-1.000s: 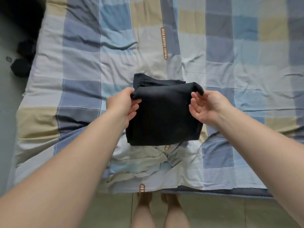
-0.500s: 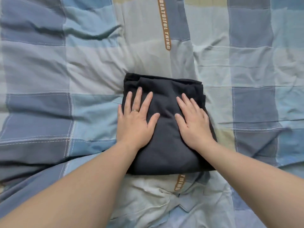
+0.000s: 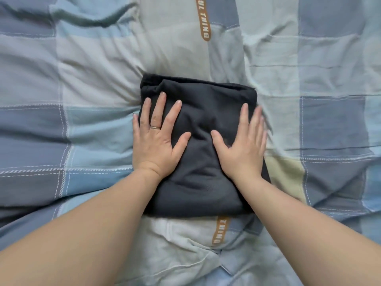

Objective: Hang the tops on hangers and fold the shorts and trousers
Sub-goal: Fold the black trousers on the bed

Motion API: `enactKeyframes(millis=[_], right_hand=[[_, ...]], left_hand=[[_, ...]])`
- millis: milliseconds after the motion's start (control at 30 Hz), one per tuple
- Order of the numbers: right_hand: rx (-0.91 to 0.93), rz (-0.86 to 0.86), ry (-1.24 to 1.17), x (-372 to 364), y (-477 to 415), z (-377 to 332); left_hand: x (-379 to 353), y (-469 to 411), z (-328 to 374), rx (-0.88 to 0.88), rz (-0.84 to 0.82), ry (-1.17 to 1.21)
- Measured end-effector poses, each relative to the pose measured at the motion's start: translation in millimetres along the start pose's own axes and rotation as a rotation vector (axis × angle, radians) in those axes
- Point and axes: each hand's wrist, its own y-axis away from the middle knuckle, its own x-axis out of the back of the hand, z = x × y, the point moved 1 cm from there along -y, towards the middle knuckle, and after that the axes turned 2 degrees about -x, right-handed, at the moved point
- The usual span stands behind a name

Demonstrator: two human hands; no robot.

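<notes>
- A folded dark garment lies flat on the bed at the centre of the frame, as a thick, roughly square bundle. The fold hides whether it is shorts or trousers.
- Layered edges show along its upper side, with a bunched fold at the upper left corner. The lower edge is smooth and rounded.
- The left hand rests palm down on the left half of the bundle. Its grip is spread, with the fingers straight and fanned apart and the thumb angled toward the middle, pinching nothing.
- A thin ring sits on one finger of the left hand.
- The right hand rests palm down on the right half. Its grip is also flat and unclenched, with the fingers straight and closer together. The outer fingers reach the bundle's right edge and look slightly blurred.
- The two thumbs are near each other but apart, with creased dark cloth between them.
- Under everything is a checked quilt in blue, grey-blue and pale squares, wrinkled around the bundle.
- An orange label with white letters reading "FUL THING" runs down the upper middle of the frame, above the bundle.
- A second orange label, reading "THING", shows just below the bundle's lower edge.
- A pale yellow square of the quilt lies just right of the bundle, beside the right wrist.
</notes>
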Motion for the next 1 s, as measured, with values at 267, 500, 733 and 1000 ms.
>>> enactKeyframes(millis=[267, 500, 733, 1000], right_hand=[[-0.349, -0.295, -0.607, 41, 11, 28], [-0.483, -0.533, -0.892, 79, 37, 45], [-0.594, -0.67, -0.767, 123, 107, 52], [-0.984, -0.737, -0.853, 160, 266, 57]], left_hand=[[28, 23, 22, 0.621, 0.076, 0.357], [70, 53, 24, 0.799, -0.198, 0.495], [97, 132, 38, 0.881, -0.339, 0.692], [149, 226, 55, 0.869, -0.646, 0.704]])
